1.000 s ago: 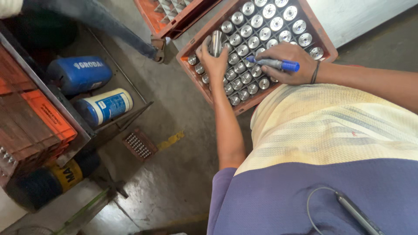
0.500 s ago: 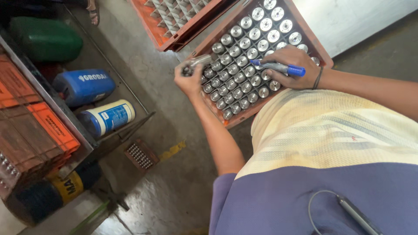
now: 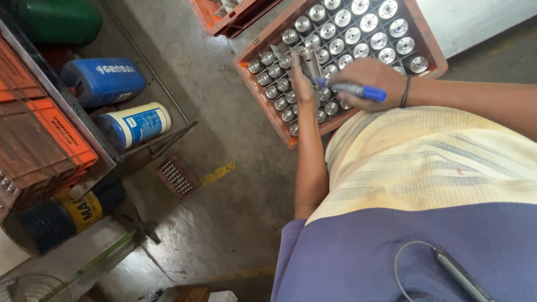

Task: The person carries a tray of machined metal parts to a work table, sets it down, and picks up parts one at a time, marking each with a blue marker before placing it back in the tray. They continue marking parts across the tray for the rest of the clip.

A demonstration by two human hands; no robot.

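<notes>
The left hand point(image 3: 302, 85) has its fingers wrapped around a metal cylinder point(image 3: 309, 60), holding it just above the crate point(image 3: 263, 92) of like cylinders. The right hand point(image 3: 370, 81), over the crate's near rows, pinches a blue marker point(image 3: 351, 89) whose tip touches the cylinder. Left of the crate lie a blue jug point(image 3: 103, 80) and a white can point(image 3: 137, 124).

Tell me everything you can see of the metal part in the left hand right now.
The metal part is a shiny grey cylinder, apparently steel, with a stepped, narrower end. The left hand grips its lower body, holding it nearly upright, slightly tilted, above the orange crate of similar parts. The right hand brings a blue marker to its side.
</notes>
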